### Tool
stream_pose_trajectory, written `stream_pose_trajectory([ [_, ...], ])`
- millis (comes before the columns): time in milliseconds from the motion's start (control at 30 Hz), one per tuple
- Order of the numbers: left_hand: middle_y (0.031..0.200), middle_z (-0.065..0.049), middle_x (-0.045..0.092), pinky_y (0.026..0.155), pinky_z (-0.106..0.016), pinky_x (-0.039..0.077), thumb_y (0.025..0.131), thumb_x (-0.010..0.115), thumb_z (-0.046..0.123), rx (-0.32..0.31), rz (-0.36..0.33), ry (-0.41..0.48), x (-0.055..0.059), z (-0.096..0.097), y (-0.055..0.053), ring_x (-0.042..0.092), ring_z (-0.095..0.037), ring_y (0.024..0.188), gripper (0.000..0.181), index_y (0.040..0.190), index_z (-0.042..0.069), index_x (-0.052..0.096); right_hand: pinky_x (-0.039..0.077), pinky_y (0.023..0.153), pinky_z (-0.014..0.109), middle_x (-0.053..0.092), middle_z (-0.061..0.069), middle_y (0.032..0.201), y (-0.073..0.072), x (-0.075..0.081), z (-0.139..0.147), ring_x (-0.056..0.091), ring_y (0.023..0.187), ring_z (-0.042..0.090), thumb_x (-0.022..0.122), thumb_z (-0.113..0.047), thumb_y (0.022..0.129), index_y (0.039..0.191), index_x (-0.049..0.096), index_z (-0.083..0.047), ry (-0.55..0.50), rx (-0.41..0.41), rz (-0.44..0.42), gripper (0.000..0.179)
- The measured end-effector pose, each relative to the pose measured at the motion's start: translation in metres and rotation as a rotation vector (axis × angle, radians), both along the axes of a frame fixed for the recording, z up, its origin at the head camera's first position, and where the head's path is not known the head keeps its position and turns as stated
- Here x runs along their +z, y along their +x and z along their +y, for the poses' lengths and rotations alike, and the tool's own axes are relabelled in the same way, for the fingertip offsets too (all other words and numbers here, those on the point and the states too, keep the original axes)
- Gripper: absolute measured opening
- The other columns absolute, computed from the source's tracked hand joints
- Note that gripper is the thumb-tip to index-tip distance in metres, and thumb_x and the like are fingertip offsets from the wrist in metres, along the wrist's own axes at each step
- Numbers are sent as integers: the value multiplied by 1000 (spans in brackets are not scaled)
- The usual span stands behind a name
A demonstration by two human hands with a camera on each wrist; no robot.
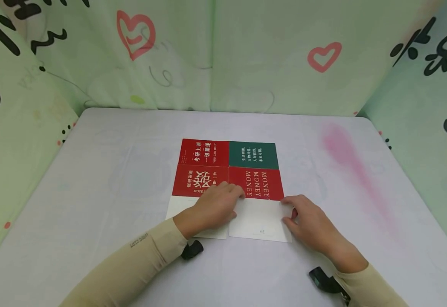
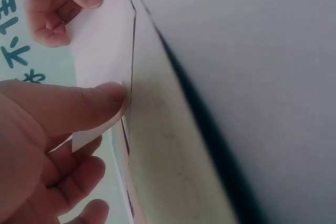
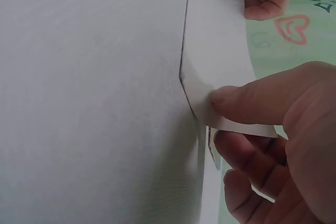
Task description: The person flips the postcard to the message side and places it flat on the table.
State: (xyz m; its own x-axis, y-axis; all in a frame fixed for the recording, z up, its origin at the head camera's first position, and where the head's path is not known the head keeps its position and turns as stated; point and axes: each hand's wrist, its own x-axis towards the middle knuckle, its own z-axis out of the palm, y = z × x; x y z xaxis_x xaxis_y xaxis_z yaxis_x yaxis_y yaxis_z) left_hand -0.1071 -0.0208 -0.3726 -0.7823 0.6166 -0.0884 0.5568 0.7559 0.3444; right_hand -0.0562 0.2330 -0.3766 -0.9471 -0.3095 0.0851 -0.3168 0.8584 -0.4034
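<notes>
A white card with small print near its lower edge lies between both hands, along the lower edge of a red MONEY card. My left hand pinches its left side, thumb on the face in the left wrist view. On the opposite side, my right hand grips the edge between thumb and fingers, and the card bends slightly in the right wrist view. Another white card lies under the left forearm, partly hidden. Left fingers partly cover a red card with large white characters.
Farther back lie a red card and a green card, edge to edge with the nearer ones. A white cloth covers the table, with a pink stain at right. Green fabric walls enclose the back and sides.
</notes>
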Motion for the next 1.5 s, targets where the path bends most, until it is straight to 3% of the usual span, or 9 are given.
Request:
stream_pose_trajectory([
  [433, 125, -4, 62, 97, -39, 46, 79, 86, 26, 15, -45, -38, 2, 2, -4, 54, -20, 113, 60, 132, 14, 61, 47, 68, 33, 54, 4, 93, -3, 3, -1, 50, 79, 16, 79, -5, 83, 127, 58, 3, 40, -22, -78, 49],
  [767, 127, -2, 63, 98, -41, 46, 81, 84, 30, -21, 17, -86, 4, 0, 0, 52, -20, 115, 57, 133, 17, 65, 51, 87, 49, 60, 19, 122, -4, 2, 3, 57, 102, 32, 79, -8, 84, 133, 57, 3, 55, -5, -69, 55],
  [1000, 123, -1, 67, 99, -43, 44, 82, 84, 27, -17, -19, -62, 5, 0, 2, 55, -20, 112, 49, 127, 16, 70, 52, 81, 45, 67, 8, 107, -5, 2, 3, 56, 97, 27, 80, -9, 83, 128, 60, 1, 85, -16, -71, 50],
  [1233, 120, 0, 69, 96, -40, 46, 81, 85, 27, -22, -22, -65, 5, 1, 2, 56, -19, 109, 48, 126, 16, 71, 52, 82, 45, 68, 5, 108, -5, 4, 2, 58, 97, 25, 78, -10, 85, 131, 58, 0, 88, -7, -103, 51],
  [1367, 122, -1, 66, 96, -39, 46, 83, 83, 28, -20, -63, -1, 6, -2, -5, 54, -19, 112, 50, 129, 16, 69, 53, 85, 47, 66, 11, 113, -11, 10, 3, 59, 101, 29, 78, -14, 87, 131, 59, 1, 75, 8, -107, 50],
  [1500, 129, -3, 62, 99, -41, 45, 82, 84, 30, 22, -67, 71, 10, -7, -22, 51, -22, 120, 58, 134, 14, 64, 50, 92, 55, 62, 20, 124, -28, 17, 2, 56, 114, 39, 78, -17, 87, 133, 58, 2, 78, -14, -84, 53],
])
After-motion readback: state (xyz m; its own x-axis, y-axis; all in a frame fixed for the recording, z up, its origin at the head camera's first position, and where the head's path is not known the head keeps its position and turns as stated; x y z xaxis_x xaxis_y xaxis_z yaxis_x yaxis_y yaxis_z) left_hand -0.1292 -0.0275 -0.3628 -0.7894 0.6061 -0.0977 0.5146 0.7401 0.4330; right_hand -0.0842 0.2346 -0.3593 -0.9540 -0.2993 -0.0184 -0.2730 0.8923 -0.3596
